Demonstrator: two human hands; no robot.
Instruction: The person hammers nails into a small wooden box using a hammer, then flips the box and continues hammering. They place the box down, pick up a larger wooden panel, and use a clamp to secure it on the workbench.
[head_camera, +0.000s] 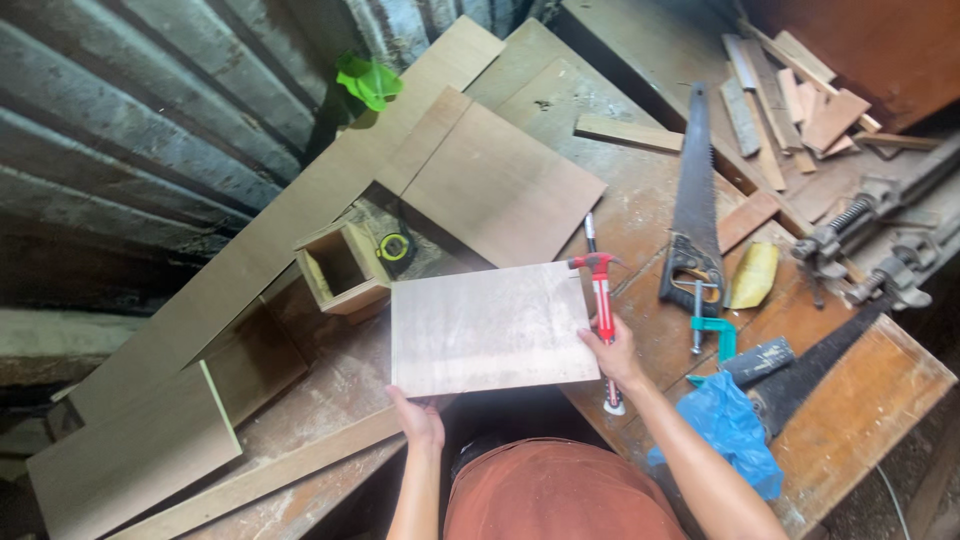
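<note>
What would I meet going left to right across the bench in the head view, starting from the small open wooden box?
Small open wooden box → tape measure → held plywood panel → red hammer → handsaw → yellow cloth → bar clamps.

Woodworking workshop: worn workbench (860, 400), handsaw (694, 195), clamps (855, 225), plywood boards (500, 180), offcuts (790, 95), corrugated metal wall (130, 120).

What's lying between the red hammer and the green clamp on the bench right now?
Nothing: in the head view, only bare bench top shows between the red hammer and the green clamp. The handsaw sits just above that gap.
</note>
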